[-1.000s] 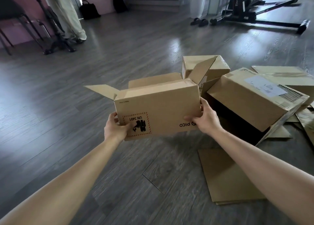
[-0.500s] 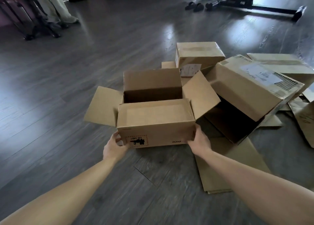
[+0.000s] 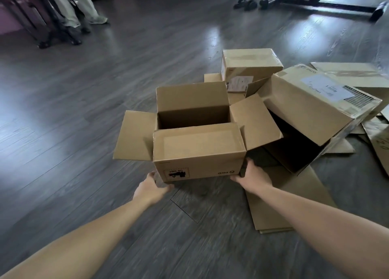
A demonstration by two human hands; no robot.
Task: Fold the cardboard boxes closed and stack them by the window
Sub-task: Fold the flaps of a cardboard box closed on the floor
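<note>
An open brown cardboard box (image 3: 197, 169) stands upright on the grey wood floor, its near flap folded inward and the other three flaps standing out. A black hazard label is printed upside down on its front face. My left hand (image 3: 150, 189) holds the bottom left corner of the front face, thumb up along the side. My right hand (image 3: 251, 176) grips the bottom right corner, fingers wrapped round the edge. A bigger box (image 3: 311, 110) lies on its side just to the right, its opening facing me. A small closed box (image 3: 250, 66) sits behind.
Flattened cardboard (image 3: 284, 205) lies on the floor under my right forearm, and more flat sheets (image 3: 347, 70) lie at the far right. A person's legs (image 3: 71, 7) and a black stand (image 3: 54, 32) are at the far left. Exercise equipment (image 3: 336, 2) stands at the far right.
The box came down from mid-air and now rests on the floor with its top facing up. Both hands slid down to its bottom corners.
</note>
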